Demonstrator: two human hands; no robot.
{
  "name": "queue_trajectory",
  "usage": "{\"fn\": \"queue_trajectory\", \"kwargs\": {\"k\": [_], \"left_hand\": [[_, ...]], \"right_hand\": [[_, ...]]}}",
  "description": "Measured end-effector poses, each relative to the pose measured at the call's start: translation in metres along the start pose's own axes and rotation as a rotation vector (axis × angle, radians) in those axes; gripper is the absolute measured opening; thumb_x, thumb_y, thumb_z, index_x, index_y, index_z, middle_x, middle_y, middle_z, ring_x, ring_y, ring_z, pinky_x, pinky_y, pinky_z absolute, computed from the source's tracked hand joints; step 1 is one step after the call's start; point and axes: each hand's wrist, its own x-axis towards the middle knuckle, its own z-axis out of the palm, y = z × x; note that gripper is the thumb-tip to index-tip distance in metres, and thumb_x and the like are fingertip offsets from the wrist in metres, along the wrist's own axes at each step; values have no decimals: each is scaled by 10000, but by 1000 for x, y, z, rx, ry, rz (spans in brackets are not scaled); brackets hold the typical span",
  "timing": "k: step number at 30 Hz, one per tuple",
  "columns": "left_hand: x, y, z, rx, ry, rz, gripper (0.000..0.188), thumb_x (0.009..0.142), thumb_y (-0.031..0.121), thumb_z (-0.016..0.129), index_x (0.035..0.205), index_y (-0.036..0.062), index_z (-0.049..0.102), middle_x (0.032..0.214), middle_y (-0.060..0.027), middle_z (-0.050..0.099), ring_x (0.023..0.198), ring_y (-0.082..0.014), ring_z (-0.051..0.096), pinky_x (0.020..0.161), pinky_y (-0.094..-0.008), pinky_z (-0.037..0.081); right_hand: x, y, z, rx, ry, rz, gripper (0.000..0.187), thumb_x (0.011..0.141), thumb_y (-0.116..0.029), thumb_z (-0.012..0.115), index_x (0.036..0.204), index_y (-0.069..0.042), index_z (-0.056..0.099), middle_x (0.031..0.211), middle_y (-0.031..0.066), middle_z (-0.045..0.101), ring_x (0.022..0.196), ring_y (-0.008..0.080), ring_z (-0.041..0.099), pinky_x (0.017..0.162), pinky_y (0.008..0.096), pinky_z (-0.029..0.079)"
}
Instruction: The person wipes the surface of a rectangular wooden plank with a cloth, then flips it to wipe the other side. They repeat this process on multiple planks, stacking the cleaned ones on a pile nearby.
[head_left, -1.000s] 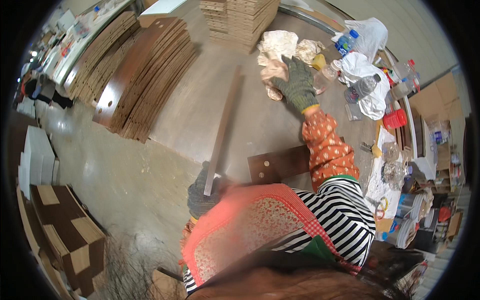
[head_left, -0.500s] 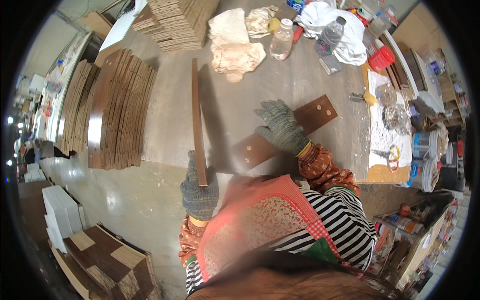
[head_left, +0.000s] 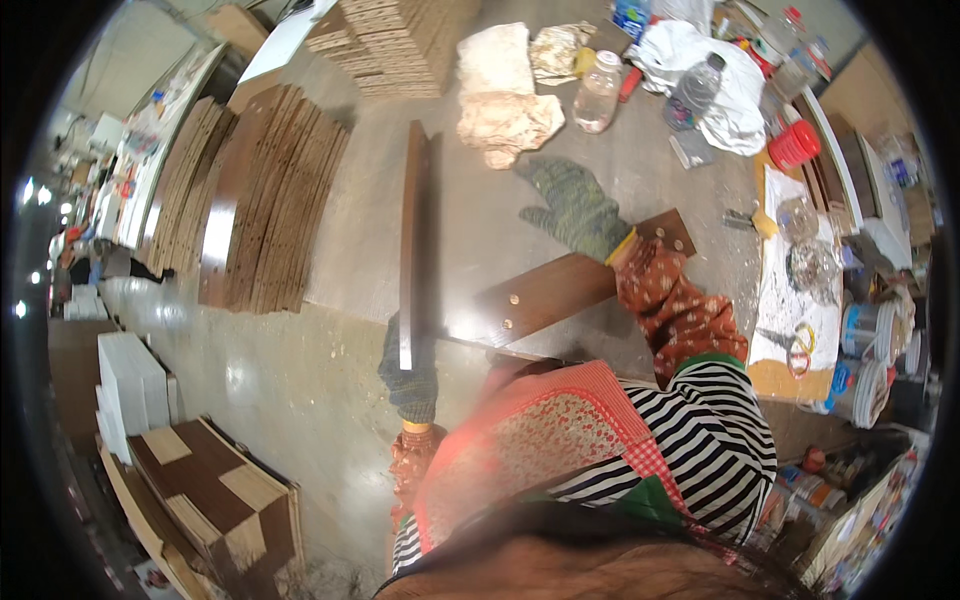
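1 edge-on board [head_left: 414,240], brn, on worktop [head_left: 365,215], near end past the front edge, w/ L hand [head_left: 412,385] (dk gray glove), grip clamped on that end. 1 flat board [head_left: 555,295], brn, 2 pale dots ea. end, lying angled to R of it; R hand [head_left: 577,207] (gray-grn glove) just beyond, grip empty, thumb & fingers apart, tips near cream cloth [head_left: 510,120]. Also: clear bottle [head_left: 597,97] nr cloth, red jar [head_left: 793,146] far R, board stack [head_left: 270,205] L.
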Motion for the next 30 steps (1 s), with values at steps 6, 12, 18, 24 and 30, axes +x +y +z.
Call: {"fn": "queue_trajectory", "kwargs": {"k": [6, 12, 18, 24, 30], "left_hand": [[-2, -27, 11, -134, 155, -97, 404, 839, 73, 720, 1221, -22, 629, 1188, -182, 666, 1054, -261, 667, 901, -351, 534], [0, -39, 22, -53, 202, -4, 458, 775, 71, 784, 1207, -1, 650, 1284, -185, 625, 1230, -320, 575, 1031, -401, 473], [10, -40, 24, -122, 49, -218, 609, 792, 111, 781, 1347, 26, 546, 1288, -139, 633, 1123, -236, 644, 938, -355, 531], [8, -63, 40, -118, 64, -231, 562, 854, 144, 731, 1359, 22, 516, 1215, -102, 657, 1006, -205, 675, 889, -328, 547], [5, -77, 44, -183, 224, -46, 300, 880, 96, 686, 1161, 3, 631, 1040, -98, 695, 986, -154, 669, 845, -334, 554]], "right_hand": [[95, 54, 43, -265, 139, -130, 656, 876, -450, 628, 1434, -146, 464, 1377, 186, 519, 1264, 353, 493, 1079, 472, 343], [121, 71, 63, 11, 140, -145, 389, 823, -250, 673, 1167, -71, 661, 1120, 222, 632, 1027, 397, 594, 879, 474, 476], [99, 6, 32, 278, 167, -442, 513, 750, -250, 706, 1212, -44, 622, 1056, 171, 639, 944, 363, 609, 833, 439, 490], [104, -98, 47, 114, -76, -394, 565, 887, -393, 651, 1325, -46, 565, 1114, 145, 636, 1000, 296, 615, 880, 417, 487], [49, -166, 70, 252, -356, -508, 482, 901, -372, 621, 1288, -86, 596, 1179, 141, 602, 1086, 277, 580, 940, 413, 482]]}}
